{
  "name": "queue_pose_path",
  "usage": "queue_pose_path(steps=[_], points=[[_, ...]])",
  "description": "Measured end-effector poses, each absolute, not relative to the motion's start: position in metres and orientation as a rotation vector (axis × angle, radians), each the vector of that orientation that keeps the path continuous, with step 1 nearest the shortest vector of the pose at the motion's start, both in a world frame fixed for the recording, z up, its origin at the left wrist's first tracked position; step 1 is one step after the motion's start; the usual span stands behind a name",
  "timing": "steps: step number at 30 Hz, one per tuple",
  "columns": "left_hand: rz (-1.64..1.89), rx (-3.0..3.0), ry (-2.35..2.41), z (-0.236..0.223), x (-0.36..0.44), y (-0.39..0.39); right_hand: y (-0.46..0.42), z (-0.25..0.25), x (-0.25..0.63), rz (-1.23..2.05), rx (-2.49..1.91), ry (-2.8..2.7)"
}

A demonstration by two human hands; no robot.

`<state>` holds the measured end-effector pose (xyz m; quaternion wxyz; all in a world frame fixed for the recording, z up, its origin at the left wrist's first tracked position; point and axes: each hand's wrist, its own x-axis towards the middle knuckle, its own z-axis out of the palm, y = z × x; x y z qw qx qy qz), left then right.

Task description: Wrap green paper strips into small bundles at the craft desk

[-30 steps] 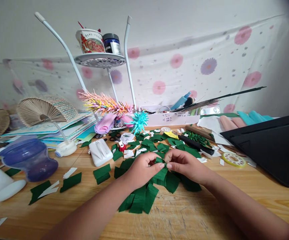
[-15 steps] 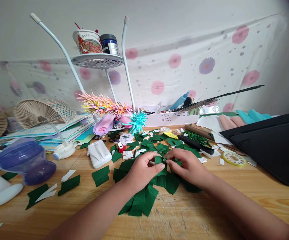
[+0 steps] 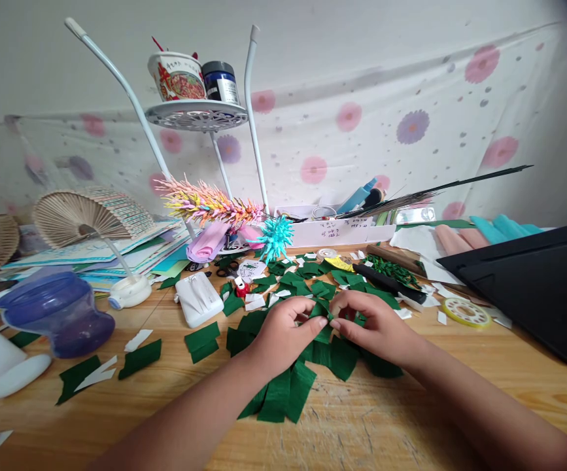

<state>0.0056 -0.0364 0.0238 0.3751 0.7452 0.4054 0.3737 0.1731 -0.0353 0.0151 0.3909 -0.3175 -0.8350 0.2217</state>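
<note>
Between my two hands is a small piece of dark green crepe paper (image 3: 321,310), pinched and bunched where the fingertips meet. My left hand (image 3: 290,330) grips its left side with thumb and fingers closed. From the other side, my right hand (image 3: 369,325) pinches the same piece close to the left thumb tip. Below and around the hands lie many cut green paper pieces (image 3: 276,396), overlapping on the wooden table (image 3: 361,425). The exact fold at the fingertips is partly hidden by the fingers.
A white case (image 3: 199,299), a purple container (image 3: 60,314) and a folding fan (image 3: 87,212) stand left. Behind are a white rack (image 3: 197,114), a turquoise spiky flower (image 3: 276,239) and a white box (image 3: 332,233). To the right lie a tape roll (image 3: 466,313) and a black panel (image 3: 528,288).
The green paper between my fingertips has been twisted, and looks narrower at the pinch. Both hands stay close together. The whole view has shifted slightly.
</note>
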Motion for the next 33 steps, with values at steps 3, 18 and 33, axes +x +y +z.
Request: queue_pose_path(steps=[3, 18, 33], points=[[0.961, 1.977, 1.044, 0.025, 0.005, -0.037, -0.035, 0.014, 0.173, 0.69, -0.806, -2.09], [1.069, 2.085, 1.247, 0.008, 0.006, -0.032, -0.035, 0.012, 0.161, 0.638, -1.033, -1.992], [1.151, 2.194, 1.177, 0.009, 0.006, -0.036, -0.032, 0.01, 0.164, 0.964, -0.956, -1.948]])
